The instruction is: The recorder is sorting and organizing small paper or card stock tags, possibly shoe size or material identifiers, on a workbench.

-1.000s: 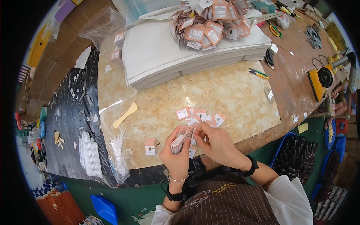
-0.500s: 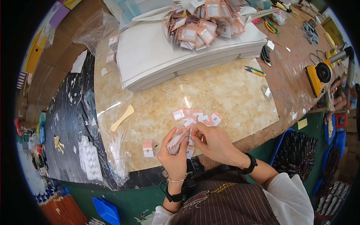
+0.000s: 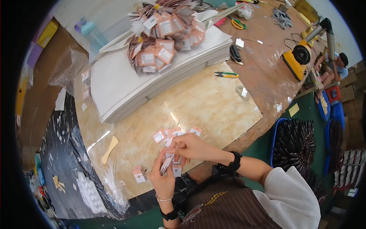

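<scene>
The left hand (image 3: 163,182) grips a small stack of pink-and-white hang tags (image 3: 167,164) upright above the near part of the marble-patterned board (image 3: 213,110). The right hand (image 3: 195,147) bends its fingers over the stack's upper end; whether they pinch a tag cannot be told. Loose tags (image 3: 158,136) lie just beyond the hands, a banded tag bundle (image 3: 139,174) to the left, and thread snips (image 3: 228,75) far right.
</scene>
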### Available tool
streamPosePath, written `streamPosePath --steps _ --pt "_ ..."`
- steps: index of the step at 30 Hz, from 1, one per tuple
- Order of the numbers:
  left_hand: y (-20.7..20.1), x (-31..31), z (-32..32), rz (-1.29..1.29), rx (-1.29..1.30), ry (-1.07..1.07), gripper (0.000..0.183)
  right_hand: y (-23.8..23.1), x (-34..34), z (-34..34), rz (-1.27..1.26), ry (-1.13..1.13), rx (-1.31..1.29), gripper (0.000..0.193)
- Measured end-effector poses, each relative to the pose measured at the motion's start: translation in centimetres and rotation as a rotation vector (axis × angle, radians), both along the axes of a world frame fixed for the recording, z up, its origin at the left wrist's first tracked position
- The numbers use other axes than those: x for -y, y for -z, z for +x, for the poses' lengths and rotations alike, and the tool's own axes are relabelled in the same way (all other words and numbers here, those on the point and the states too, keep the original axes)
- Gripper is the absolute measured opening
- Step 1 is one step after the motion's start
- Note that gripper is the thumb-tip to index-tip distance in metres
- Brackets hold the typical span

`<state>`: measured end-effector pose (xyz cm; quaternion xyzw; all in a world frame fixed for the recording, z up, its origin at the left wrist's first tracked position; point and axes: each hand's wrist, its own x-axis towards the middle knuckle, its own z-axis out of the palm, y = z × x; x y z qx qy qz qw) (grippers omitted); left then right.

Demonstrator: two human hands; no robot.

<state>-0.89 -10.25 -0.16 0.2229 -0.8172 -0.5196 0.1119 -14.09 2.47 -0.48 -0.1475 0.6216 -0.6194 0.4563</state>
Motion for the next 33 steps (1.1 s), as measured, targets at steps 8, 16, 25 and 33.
streamPosePath --steps 8,16,25,33 --pt "4.1 0.9 0.1 0.562 0.008 -0.155 0.04 4.4 -1.4 -6.8 0.188 0.347 -0.462 0.007" --pt "4.3 1.1 -0.4 0.501 0.095 -0.323 0.039 5.1 -6.0 -12.5 0.75 0.51 -1.007 0.006" --pt "2.8 3.2 1.2 0.302 0.028 -0.439 0.035 4.2 -6.9 -12.9 0.414 0.547 -0.996 0.005" --pt "1.5 2.9 1.1 0.838 -0.125 -0.242 0.039 -2.5 -8.7 -10.7 -0.117 0.605 -0.357 0.008"
